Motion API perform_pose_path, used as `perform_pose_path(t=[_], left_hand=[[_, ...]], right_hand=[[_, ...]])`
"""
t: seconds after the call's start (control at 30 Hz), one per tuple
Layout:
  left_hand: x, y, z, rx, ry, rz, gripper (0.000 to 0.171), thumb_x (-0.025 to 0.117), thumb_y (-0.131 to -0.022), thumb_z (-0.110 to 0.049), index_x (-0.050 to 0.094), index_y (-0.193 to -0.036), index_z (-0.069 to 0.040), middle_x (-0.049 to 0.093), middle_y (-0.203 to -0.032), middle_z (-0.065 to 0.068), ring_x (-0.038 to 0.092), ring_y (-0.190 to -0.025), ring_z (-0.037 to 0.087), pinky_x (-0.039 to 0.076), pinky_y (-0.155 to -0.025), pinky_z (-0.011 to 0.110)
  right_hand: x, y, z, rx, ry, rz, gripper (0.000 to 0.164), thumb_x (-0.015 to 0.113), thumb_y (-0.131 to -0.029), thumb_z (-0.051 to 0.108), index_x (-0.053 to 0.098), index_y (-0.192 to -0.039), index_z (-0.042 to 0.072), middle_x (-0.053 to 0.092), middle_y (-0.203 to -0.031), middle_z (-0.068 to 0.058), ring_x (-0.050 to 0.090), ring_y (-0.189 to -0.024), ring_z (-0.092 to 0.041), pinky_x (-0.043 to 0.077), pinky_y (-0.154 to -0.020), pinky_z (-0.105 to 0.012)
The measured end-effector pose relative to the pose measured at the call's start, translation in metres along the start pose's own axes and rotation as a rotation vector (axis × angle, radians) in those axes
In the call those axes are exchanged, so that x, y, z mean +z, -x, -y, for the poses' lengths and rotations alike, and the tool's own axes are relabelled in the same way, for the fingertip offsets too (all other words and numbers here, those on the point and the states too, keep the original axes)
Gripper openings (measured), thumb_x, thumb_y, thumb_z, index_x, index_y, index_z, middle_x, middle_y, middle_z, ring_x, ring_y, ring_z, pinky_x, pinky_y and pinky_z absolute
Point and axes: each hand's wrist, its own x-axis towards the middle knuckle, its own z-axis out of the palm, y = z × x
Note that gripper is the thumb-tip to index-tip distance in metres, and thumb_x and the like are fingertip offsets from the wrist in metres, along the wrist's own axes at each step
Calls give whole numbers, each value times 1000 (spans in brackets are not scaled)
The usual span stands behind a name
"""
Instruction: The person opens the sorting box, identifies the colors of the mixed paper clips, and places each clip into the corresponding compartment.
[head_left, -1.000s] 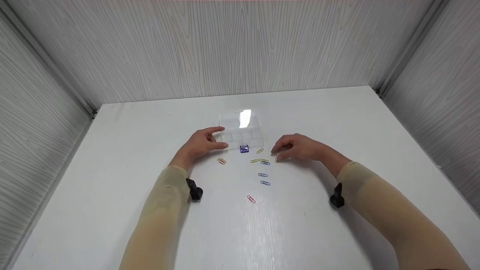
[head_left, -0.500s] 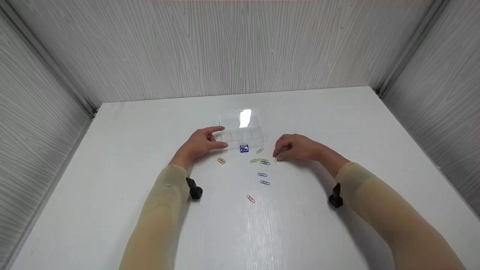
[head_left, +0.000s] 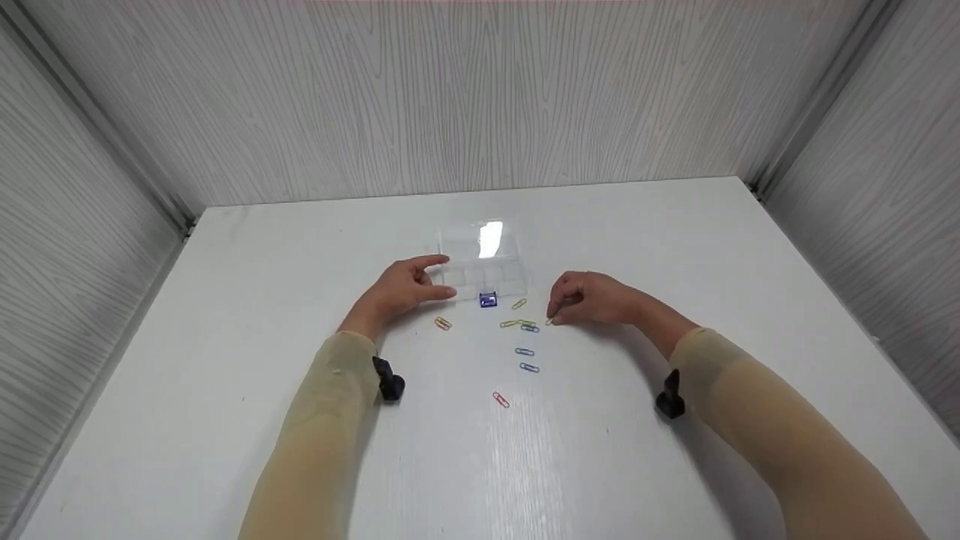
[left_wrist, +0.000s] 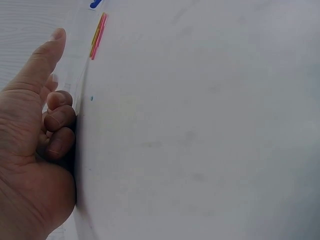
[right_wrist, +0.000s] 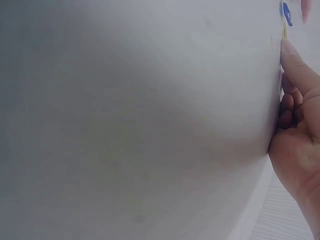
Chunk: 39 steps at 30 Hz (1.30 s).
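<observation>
A clear plastic compartment box (head_left: 469, 289) lies with its lid (head_left: 461, 240) folded back and a purple-blue latch (head_left: 488, 300) at its front. My left hand (head_left: 405, 286) holds the box's left end, thumb at the front and index finger farther back. Just right of the box, my right hand (head_left: 592, 298) pinches a yellow paper clip (head_left: 549, 322) between thumb and fingers, low over the table. Other yellow clips (head_left: 519, 304) lie between this hand and the latch. In the right wrist view the thumb (right_wrist: 297, 65) hides most of the fingertips.
Blue paper clips (head_left: 524, 352) lie in front of the box. A red clip (head_left: 501, 400) is closer to me, and orange and yellow clips (head_left: 443, 324) sit near my left wrist. Pale wood-grain panels (head_left: 480, 97) wall the white table (head_left: 337, 225) at the back and sides.
My right thumb and fingers have come together on the yellow clip and moved slightly left with it. The left hand and the box have stayed in place.
</observation>
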Motion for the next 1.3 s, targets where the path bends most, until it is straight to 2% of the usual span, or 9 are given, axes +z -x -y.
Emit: perform_pose_path(t=[0.43, 0.57, 0.83, 1.3], left_hand=[[1, 0, 0, 14, -18, -2, 72, 87, -90, -42, 58, -154, -26, 56, -95, 4, 51, -89, 22, 41, -89, 38], [1, 0, 0, 13, -23, -3, 73, 87, -90, -43, 58, -154, -26, 56, -95, 3, 51, -89, 21, 41, -89, 38], [0, 1, -1, 11, -15, 3, 72, 86, -90, -42, 58, -155, -26, 56, -94, 3, 52, -89, 22, 41, -90, 37], [0, -1, 1, -2, -10, -1, 74, 88, -89, -44, 58, -154, -27, 58, -97, 4, 52, -91, 22, 41, -90, 37]], right_hand=[[1, 0, -2, -17, 20, -3, 3, 84, -94, 20, 83, -97, 20, 64, -115, -2, 56, -110, -23, 42, -101, -41], [1, 0, 0, -8, 25, -13, 5, 84, -93, 20, 81, -97, 18, 65, -115, -1, 57, -110, -23, 43, -102, -41], [2, -2, -2, 6, 44, -25, 7, 85, -93, 17, 80, -94, 22, 65, -112, 0, 58, -107, -23, 44, -101, -41], [3, 0, 0, -10, 29, -18, 5, 83, -94, 17, 79, -91, 20, 63, -111, -2, 55, -106, -23, 43, -97, -40]])
